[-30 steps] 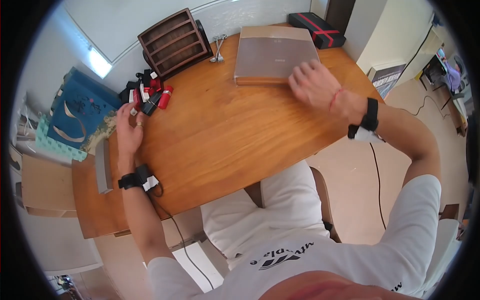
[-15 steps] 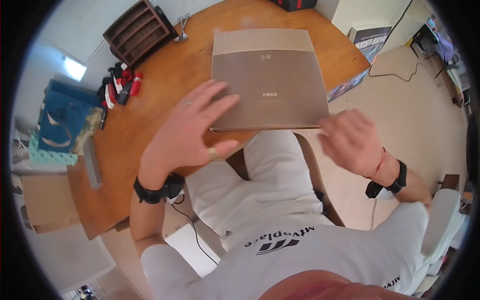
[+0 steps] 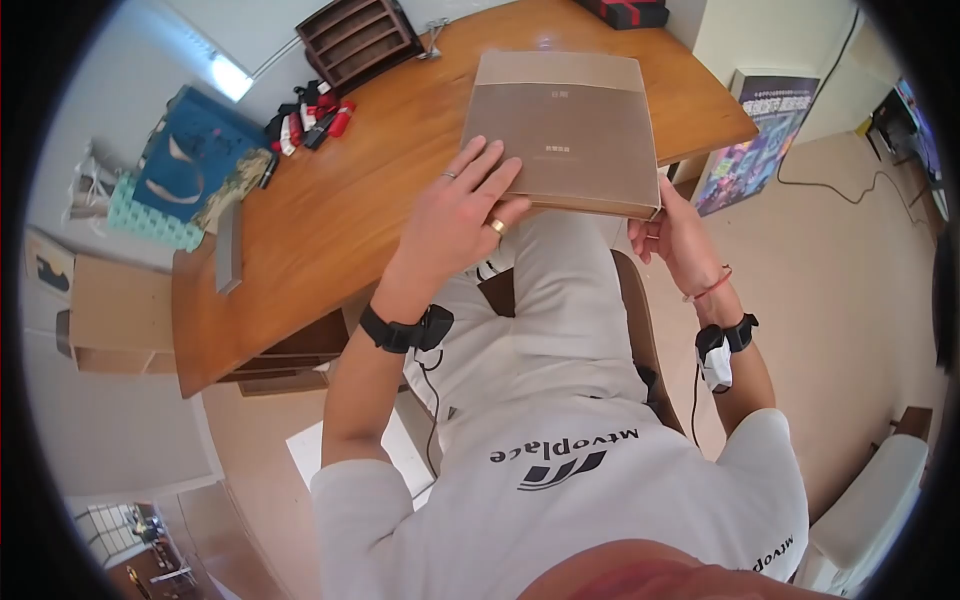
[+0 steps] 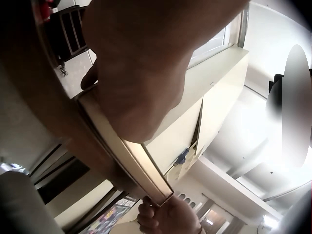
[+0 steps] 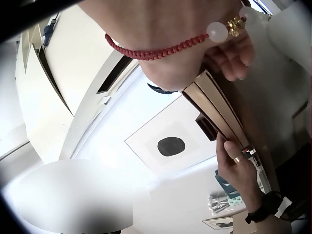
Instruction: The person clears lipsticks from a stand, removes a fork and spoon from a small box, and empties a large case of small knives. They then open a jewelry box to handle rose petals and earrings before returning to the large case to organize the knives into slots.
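Note:
A flat brownish-grey box (image 3: 560, 120) with a paler band along its far side lies at the desk's near edge. Its front right corner juts out over the edge. My left hand (image 3: 455, 215) rests on the box's front left corner, fingers fairly straight across the lid, thumb by the front side. At the front right corner my right hand (image 3: 685, 240) grips the box, thumb along its side and fingers curled below. The left wrist view shows the box's narrow front side (image 4: 146, 168) with the right hand (image 4: 168, 214) at its end.
On the wooden desk (image 3: 340, 215) are a dark slatted rack (image 3: 360, 45), small red and black items (image 3: 310, 118), a blue bag (image 3: 205, 150), a grey block (image 3: 229, 250) and a black box with red ribbon (image 3: 628, 12). A colourful poster (image 3: 755, 135) stands beyond the right side.
The flat box has come from the back of the desk to its near edge. My left hand has left the small items and now touches the box; my right hand has moved under its corner.

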A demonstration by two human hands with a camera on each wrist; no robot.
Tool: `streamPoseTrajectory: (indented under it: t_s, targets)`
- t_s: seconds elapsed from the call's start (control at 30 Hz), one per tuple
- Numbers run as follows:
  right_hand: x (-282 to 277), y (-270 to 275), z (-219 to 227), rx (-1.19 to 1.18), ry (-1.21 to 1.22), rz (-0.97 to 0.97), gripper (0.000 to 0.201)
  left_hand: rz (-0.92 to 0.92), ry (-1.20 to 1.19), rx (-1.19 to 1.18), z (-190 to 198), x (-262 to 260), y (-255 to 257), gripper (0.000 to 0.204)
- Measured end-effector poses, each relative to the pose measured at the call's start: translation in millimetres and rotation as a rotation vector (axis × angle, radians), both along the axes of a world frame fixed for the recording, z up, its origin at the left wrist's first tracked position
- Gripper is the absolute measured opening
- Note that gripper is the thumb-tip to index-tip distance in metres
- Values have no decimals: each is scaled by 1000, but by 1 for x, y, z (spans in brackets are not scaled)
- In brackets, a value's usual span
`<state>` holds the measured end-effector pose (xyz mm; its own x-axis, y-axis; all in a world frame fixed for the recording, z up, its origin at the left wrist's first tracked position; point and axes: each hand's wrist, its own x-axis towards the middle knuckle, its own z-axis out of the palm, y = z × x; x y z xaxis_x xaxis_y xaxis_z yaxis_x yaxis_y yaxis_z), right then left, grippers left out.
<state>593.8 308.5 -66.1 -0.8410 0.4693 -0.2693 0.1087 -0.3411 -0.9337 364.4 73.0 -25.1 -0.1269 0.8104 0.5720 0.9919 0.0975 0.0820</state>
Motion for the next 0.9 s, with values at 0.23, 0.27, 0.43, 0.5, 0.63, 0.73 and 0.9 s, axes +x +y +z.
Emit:
streamPoseTrajectory:
  t_s: [0.23,0.27,0.43,0.5,0.63,0.73,0.9]
  targets:
    - [11,-12,10,104,-2,98,66,147,72,-6,2,36,-36,51]
    - [12,-14,12,157,-29,137,66,160,73,1,2,45,-46,51]
    - [13,-26,21,242,-126,220,65,268,32,89,0,69,-81,50]
    - [11,-26,20,283,-146,224,65,282,19,106,-2,70,-85,50]
    - [9,-23,22,366,-204,199,64,264,-6,148,-5,65,-88,49]
    - [9,-14,25,362,-170,268,62,269,-13,165,-5,65,-87,49]
    - [8,-23,34,320,-215,168,60,279,-44,167,-8,67,-82,48]
